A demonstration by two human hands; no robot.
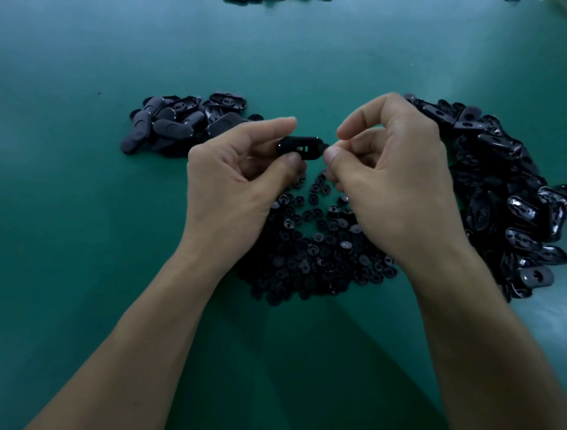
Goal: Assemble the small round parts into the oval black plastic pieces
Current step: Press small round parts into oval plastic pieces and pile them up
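Note:
An oval black plastic piece (299, 148) is pinched between the thumb and fingers of my left hand (236, 181), above the table. My right hand (395, 181) pinches a small round part (324, 148) at the oval piece's right end, touching it. Under both hands lies a heap of small round black parts (316, 254). A big pile of oval pieces (506, 199) lies to the right, partly hidden by my right hand. A smaller pile of oval pieces (181, 122) lies at the back left.
Everything lies on a green table mat (92, 215). Some dark objects (245, 1) show at the far top edge. The mat's right edge shows a paler strip (549, 322).

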